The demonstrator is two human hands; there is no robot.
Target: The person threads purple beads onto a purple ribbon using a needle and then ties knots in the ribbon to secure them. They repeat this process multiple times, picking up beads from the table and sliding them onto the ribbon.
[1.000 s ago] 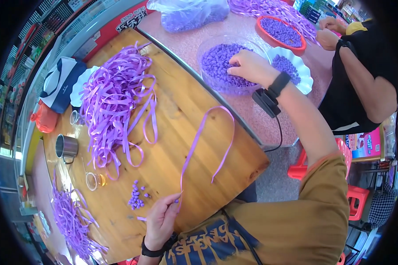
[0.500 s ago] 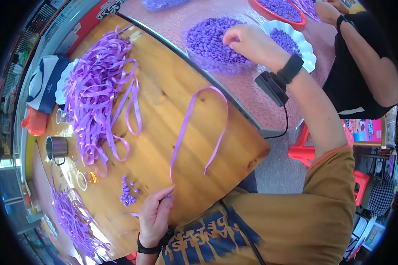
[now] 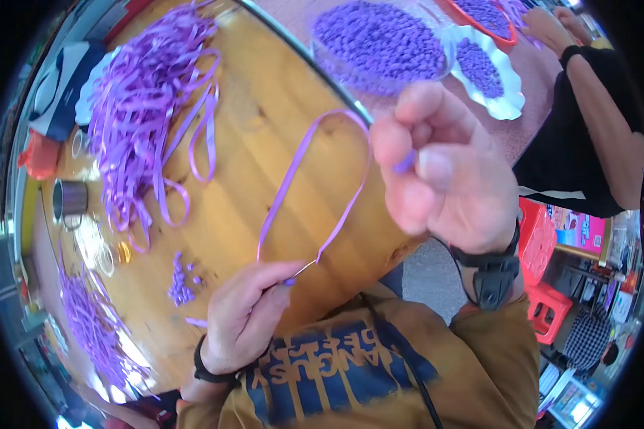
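Note:
My left hand (image 3: 249, 314) is closed in a pinch on a thin needle (image 3: 306, 269), whose tip points right. Beside those fingertips shows a small purple bead (image 3: 288, 282); whether it sits on the needle I cannot tell. A purple ribbon (image 3: 291, 171) loops over the wooden table, one end meeting the needle and the other running under my left hand. Raised close to the camera, my right hand (image 3: 458, 179) pinches another purple bead (image 3: 405, 162) between thumb and fingers. Several loose purple beads (image 3: 182, 286) lie left of my left hand.
A clear bowl (image 3: 347, 80) of purple beads stands beyond the wooden table (image 3: 258, 136), near a white scalloped dish (image 3: 509, 107). Purple ribbons (image 3: 140, 107) pile up at left, by a metal mug (image 3: 70, 200). Another person's arm (image 3: 608, 121) works at upper right.
My right hand has left the bead bowl and come toward me with a bead. The ribbon's right end now meets the needle at my left hand. The whole view has shifted slightly.

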